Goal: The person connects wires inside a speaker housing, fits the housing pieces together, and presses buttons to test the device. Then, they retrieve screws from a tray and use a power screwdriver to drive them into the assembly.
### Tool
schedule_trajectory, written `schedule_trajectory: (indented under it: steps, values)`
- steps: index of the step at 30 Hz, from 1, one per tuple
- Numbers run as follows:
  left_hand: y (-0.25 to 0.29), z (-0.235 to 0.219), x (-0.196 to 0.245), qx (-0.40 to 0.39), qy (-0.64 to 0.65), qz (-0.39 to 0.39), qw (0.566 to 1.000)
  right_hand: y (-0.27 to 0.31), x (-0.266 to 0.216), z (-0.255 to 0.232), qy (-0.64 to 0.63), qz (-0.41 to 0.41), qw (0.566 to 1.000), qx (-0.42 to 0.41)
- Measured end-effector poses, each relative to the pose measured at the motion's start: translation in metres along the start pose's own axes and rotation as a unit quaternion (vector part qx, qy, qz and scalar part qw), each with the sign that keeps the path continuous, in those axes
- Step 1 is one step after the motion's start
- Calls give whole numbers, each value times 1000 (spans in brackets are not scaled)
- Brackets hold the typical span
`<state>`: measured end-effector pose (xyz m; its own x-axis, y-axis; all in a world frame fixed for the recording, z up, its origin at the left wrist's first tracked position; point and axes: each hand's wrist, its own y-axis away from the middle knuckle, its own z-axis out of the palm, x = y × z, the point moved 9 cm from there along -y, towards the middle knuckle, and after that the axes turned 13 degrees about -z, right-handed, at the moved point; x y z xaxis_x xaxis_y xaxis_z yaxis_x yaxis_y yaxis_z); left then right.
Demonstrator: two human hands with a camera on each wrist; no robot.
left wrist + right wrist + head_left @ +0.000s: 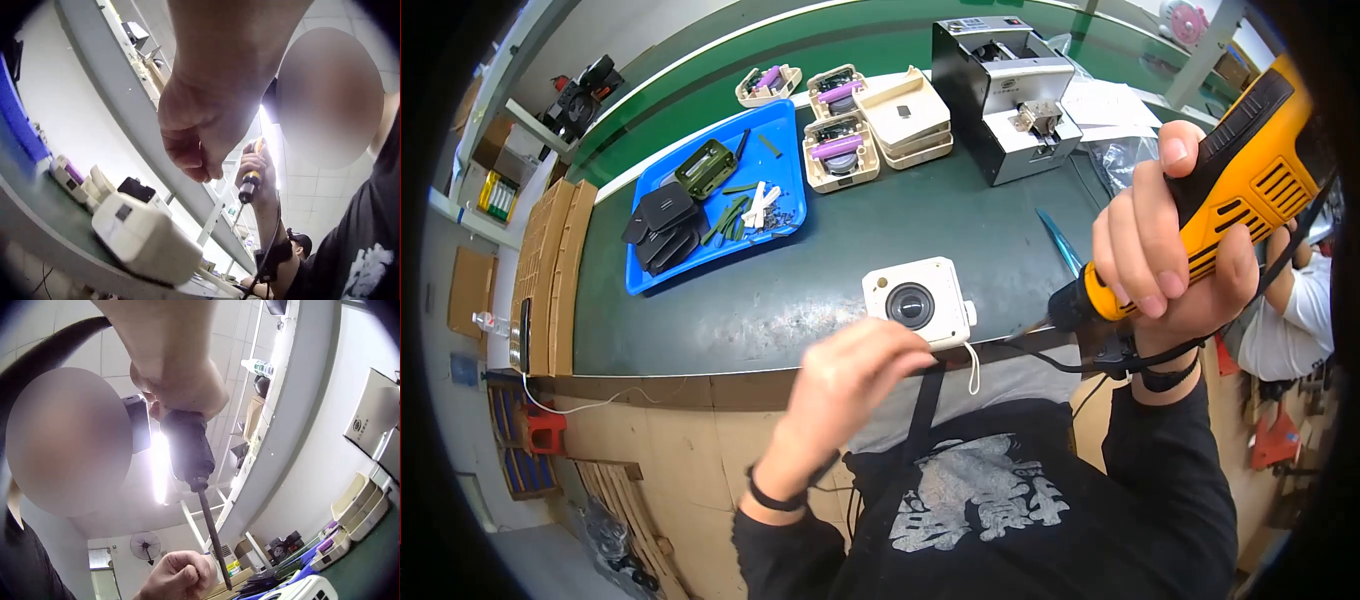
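A white camera-like device [945,300] with a round dark lens lies on the green table near its front edge, a strap loop hanging from it. My left hand [835,375] is just in front of its lower left side, fingers curled; in the left wrist view the hand [203,134] has thumb and fingertips close together, and nothing can be made out between them. My right hand [1175,235] grips a yellow and black power screwdriver [1240,170] at the right, its bit pointing left toward the device. The right wrist view shows the long bit [214,540] clear of the device.
A blue tray [788,215] with black covers, green strips and small parts stands at the left. Open cream housings [840,165] with purple cells and a black-silver machine [1025,125] stand behind. Blue tweezers [1058,240] lie at the right. Cardboard [565,270] borders the table's left end.
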<state>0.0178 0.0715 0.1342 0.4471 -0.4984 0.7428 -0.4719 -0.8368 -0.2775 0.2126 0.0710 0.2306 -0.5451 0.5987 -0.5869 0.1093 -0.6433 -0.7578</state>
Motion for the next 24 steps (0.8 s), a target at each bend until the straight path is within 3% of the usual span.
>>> schedule_trajectory:
  steps: [5, 10, 21, 24]
  values:
    - [23, 38, -4, 14, 84, -41, 996, 2, 9, 21, -65, 6, 997, -31]
    - [30, 39, -12, 63, 107, -39, 992, 3, 13, 35, -86, 1, 995, -53]
    - [31, 37, -6, 85, 95, -17, 992, 7, 18, 40, -71, -9, 996, -60]
    - [29, 38, 0, 110, 27, -2, 994, 11, 18, 41, -23, -7, 999, -31]
